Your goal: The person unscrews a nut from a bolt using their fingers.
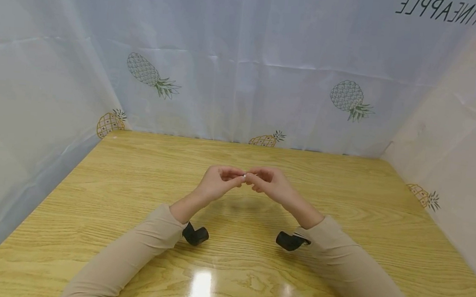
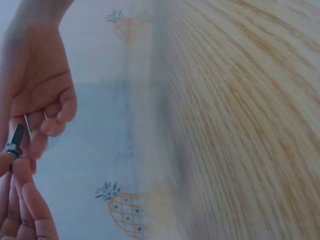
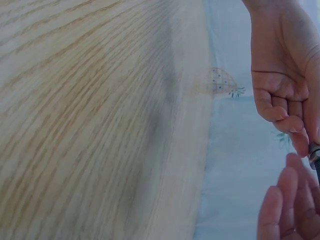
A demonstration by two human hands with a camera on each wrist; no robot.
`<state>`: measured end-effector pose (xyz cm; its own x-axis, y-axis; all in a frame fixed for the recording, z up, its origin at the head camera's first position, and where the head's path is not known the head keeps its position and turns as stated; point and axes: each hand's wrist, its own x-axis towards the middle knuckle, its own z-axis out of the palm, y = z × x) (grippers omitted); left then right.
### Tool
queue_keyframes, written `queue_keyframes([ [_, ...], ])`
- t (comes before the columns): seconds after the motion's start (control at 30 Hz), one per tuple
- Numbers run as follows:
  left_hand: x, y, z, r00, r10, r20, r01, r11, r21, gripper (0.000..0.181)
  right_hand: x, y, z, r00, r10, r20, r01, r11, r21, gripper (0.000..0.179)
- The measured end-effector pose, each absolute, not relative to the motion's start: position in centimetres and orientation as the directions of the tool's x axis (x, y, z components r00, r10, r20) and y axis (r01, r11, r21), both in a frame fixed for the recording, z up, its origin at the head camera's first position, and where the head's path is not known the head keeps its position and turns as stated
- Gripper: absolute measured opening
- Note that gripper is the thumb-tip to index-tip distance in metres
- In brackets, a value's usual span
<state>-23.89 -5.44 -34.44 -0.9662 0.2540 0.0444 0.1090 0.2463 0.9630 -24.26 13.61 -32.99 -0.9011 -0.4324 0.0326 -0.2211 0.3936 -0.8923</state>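
Observation:
My left hand (image 1: pixel 215 184) and right hand (image 1: pixel 276 186) meet fingertip to fingertip above the middle of the table. Between them is a small metal bolt (image 2: pixel 18 133) with a dark threaded shaft and a silver hex nut (image 2: pixel 13 148) on it. In the left wrist view, the left thumb and forefinger pinch the end below the nut, and the shaft points toward the right palm. The right thumb and fingers curl round the shaft, though their exact contact is partly hidden. In the right wrist view the bolt (image 3: pixel 315 154) is cut off by the frame edge.
The wooden table (image 1: pixel 143 159) spreads below both hands. Pale curtains (image 1: pixel 234 91) with pineapple prints stand behind it and at both sides. A black wrist device (image 1: pixel 195 235) sits under the left cuff, and another black wrist device (image 1: pixel 289 241) under the right.

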Motion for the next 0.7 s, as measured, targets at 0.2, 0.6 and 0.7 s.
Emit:
queue_keyframes([
  [0.2, -23.97, -5.45, -34.66, -0.965, 0.254, 0.062, 0.124, 0.235, 0.964, 0.024, -24.21, 13.30, -33.09, -0.909, -0.409, 0.075, -0.255, 0.405, -0.878, 0.028],
  [0.6, -24.06, -5.46, -34.87, -0.964, 0.256, 0.067, 0.125, 0.219, 0.968, 0.025, -24.42, 13.23, -33.16, -0.926, -0.377, 0.021, -0.187, 0.411, -0.892, 0.037],
  [0.7, -24.06, -5.47, -34.88, -0.966, 0.251, 0.056, 0.114, 0.221, 0.969, 0.025, -24.41, 13.19, -33.12, -0.930, -0.366, 0.012, -0.183, 0.437, -0.880, 0.034],
])
